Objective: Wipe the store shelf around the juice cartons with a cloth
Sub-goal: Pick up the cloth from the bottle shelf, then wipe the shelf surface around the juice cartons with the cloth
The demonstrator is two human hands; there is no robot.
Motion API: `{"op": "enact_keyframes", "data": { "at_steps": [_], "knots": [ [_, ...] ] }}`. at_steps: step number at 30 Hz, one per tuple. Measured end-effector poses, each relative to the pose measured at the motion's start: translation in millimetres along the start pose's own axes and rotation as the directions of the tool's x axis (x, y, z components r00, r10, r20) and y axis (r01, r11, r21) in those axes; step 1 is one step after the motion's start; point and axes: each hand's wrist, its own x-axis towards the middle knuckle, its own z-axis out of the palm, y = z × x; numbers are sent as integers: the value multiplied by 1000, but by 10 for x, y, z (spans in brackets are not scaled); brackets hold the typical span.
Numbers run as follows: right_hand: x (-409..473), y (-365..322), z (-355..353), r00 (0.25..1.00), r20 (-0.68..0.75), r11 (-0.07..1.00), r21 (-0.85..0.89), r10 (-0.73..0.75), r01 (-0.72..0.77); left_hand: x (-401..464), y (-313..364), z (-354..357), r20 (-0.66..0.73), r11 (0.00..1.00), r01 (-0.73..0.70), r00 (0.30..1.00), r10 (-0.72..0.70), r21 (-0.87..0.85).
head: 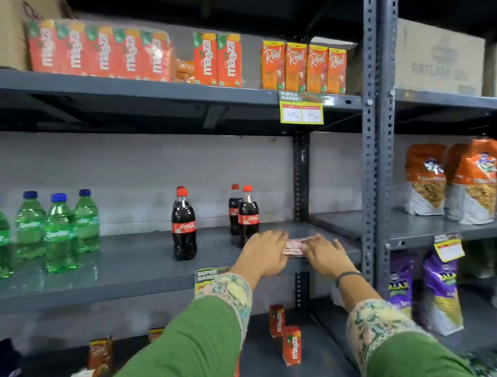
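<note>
A folded pink cloth (295,245) lies on the grey middle shelf (139,263), near its right end. My left hand (264,254) and my right hand (326,254) rest on either side of the cloth, fingers on its edges, both palms down. Orange juice cartons stand on the top shelf (160,87): a wrapped Maaza pack (99,50), two loose Maaza cartons (218,59) and several Real cartons (304,67). Small Maaza cartons (287,334) sit on the bottom shelf.
Cola bottles (244,214) stand just left of my hands, another (183,224) further left, and green Sprite bottles (58,230) at far left. A grey upright post (372,166) rises to the right. Snack bags (472,182) fill the neighbouring rack. Price tags hang on shelf edges.
</note>
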Motion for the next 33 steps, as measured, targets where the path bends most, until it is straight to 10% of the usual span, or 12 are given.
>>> {"op": "enact_keyframes", "data": {
  "at_steps": [8, 13, 19, 23, 28, 33],
  "knots": [
    [-571, 60, 324, 912, -386, 982, -174, -138, 75, -249, 146, 50, -180, 992, 16, 984, 7, 124],
    [-1361, -521, 899, 816, -564, 988, 4, -127, 156, -1491, 185, 205, -321, 995, -90, 944, 72, -41],
    [-2267, -1938, 1777, 926, -110, 873, 311, -360, 376, -3425, -282, 601, -28, 931, 300, 950, -312, -207],
    [-2561, -3056, 2161, 763, 278, 692, 662, -583, 288, -4694, -691, 754, 158, 837, 532, 844, -513, -126],
    [-2571, -4390, 2598, 588, 332, 600, 723, -737, 344, -5796, -1486, 923, 188, 736, 668, 741, -645, -106],
    [-2182, -5335, 3093, 803, 290, 785, 533, -520, 316, -6323, -2546, 1190, 157, 612, 767, 640, -752, -192]
  ]
}}
